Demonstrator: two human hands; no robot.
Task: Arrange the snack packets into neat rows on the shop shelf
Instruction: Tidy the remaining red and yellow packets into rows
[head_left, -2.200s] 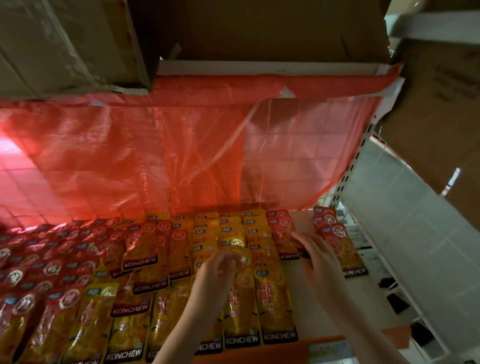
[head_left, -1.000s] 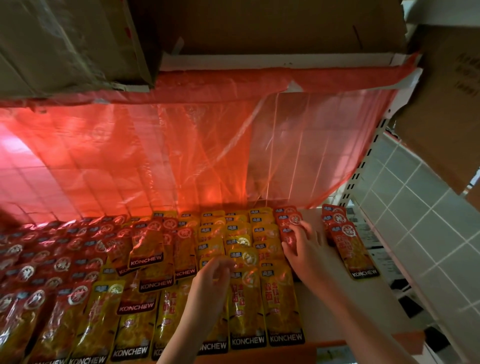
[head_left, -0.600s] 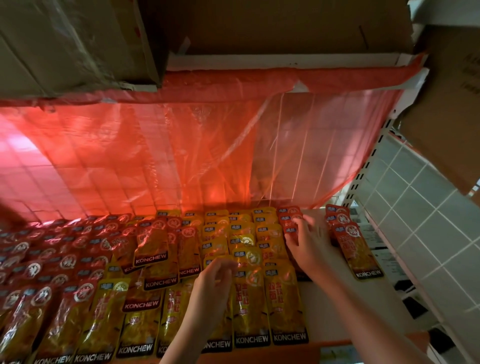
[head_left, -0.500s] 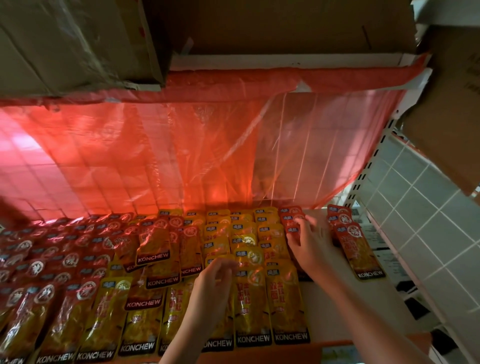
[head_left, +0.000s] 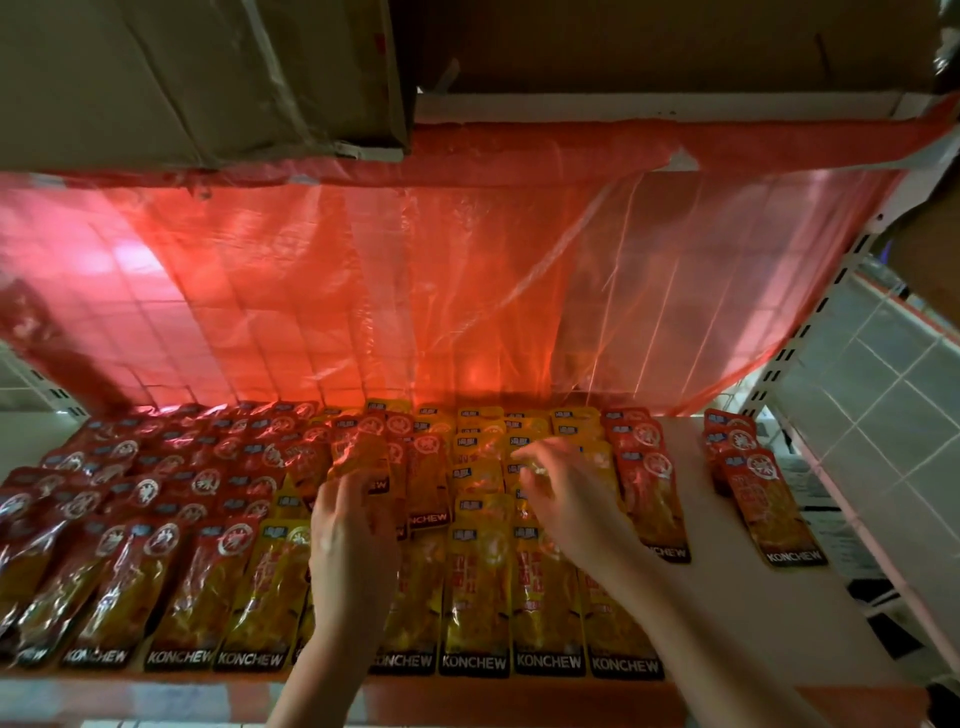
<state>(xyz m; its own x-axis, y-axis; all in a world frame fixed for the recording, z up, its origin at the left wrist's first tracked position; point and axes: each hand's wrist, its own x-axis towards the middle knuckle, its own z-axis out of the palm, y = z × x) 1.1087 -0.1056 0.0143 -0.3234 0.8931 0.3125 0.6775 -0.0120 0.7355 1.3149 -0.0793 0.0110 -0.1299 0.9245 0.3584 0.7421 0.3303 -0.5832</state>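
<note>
Overlapping rows of KONCHEW snack packets cover the white shelf (head_left: 696, 613): red packets (head_left: 156, 577) on the left, yellow packets (head_left: 475, 592) in the middle, a red row (head_left: 649, 493) to their right. A separate short stack of red packets (head_left: 763, 493) lies alone at the far right. My left hand (head_left: 348, 551) rests fingers-down on the crooked red packets (head_left: 363, 457) lying across the rows near the centre. My right hand (head_left: 566, 499) lies spread over the yellow rows, fingertips on a yellow packet (head_left: 524, 452). Whether either hand pinches a packet is hidden.
A translucent red plastic sheet (head_left: 415, 291) hangs behind the shelf. Cardboard boxes (head_left: 197, 78) sit on the shelf above. A slotted white upright (head_left: 810, 332) and a tiled wall (head_left: 883, 374) bound the right side. The shelf's red front lip (head_left: 467, 696) runs along the bottom.
My right hand has moved left, off the red row by the gap and onto the yellow rows. My left hand has shifted left and forward onto the crooked red packets.
</note>
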